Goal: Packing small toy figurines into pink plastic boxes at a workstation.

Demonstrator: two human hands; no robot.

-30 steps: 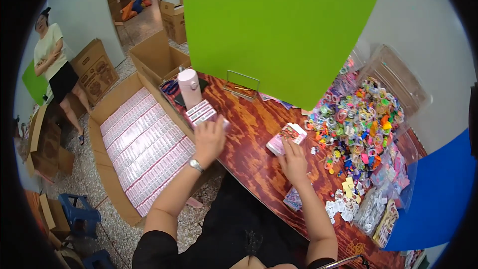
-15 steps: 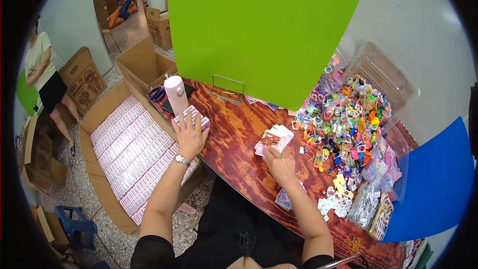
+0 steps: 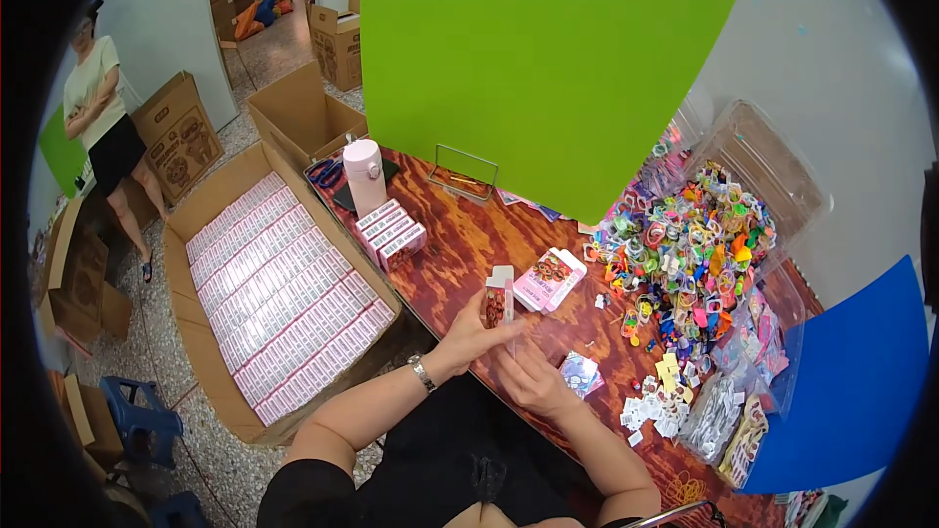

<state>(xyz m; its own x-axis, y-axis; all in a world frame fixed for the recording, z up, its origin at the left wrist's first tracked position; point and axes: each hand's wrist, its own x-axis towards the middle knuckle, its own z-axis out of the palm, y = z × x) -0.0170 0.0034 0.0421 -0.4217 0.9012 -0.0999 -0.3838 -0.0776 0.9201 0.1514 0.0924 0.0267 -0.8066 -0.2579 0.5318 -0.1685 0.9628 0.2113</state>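
Note:
My left hand [image 3: 468, 340] holds a small pink-and-white carton [image 3: 497, 307] upright, its top flap raised and a brown picture on its side. Close below the carton is my right hand [image 3: 533, 377], fingers bent together near the left thumb; what they grip is hidden. Beyond the hands lies a pile of flat pink-and-white cartons [image 3: 550, 282] on the wooden table [image 3: 445, 274]. A short row of filled-out small boxes [image 3: 391, 233] stands at the table's left, beside a pink flask [image 3: 365, 178]. Small printed packets [image 3: 580, 374] lie right of my right hand.
Left of the table, a large cardboard box [image 3: 181, 332] holds rows of small cartons. A heap of colourful small trinkets [image 3: 685, 244] covers the right side, with white tags [image 3: 653, 411] nearer me. A green board [image 3: 538, 68] stands behind. A person [image 3: 103, 108] stands far left.
My left hand has left the row of small boxes and now holds an open-topped carton in front of me. My right hand has come back from the flat cartons toward it. The view has shifted slightly.

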